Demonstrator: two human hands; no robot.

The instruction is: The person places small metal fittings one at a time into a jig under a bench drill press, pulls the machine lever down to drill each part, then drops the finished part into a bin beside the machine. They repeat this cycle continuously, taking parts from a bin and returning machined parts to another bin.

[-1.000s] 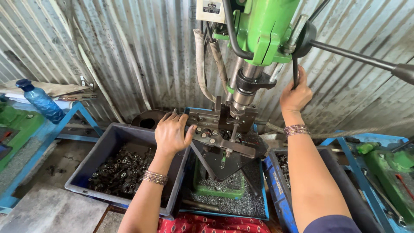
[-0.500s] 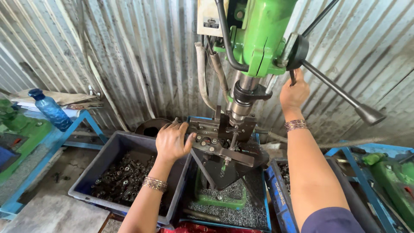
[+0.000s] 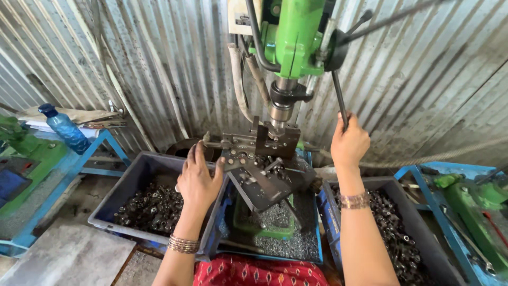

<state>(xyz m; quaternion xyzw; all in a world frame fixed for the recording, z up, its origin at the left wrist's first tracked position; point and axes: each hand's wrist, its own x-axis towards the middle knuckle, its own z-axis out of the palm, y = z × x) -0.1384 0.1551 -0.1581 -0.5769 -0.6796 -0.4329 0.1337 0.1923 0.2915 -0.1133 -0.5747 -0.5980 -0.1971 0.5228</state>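
The right hand point(image 3: 349, 144), its grip clamped on the feed lever point(image 3: 338, 98), has pulled it lower, so the spindle point(image 3: 279, 108) now meets the central jig point(image 3: 254, 151), while the left hand point(image 3: 198, 180) rests open beside it.
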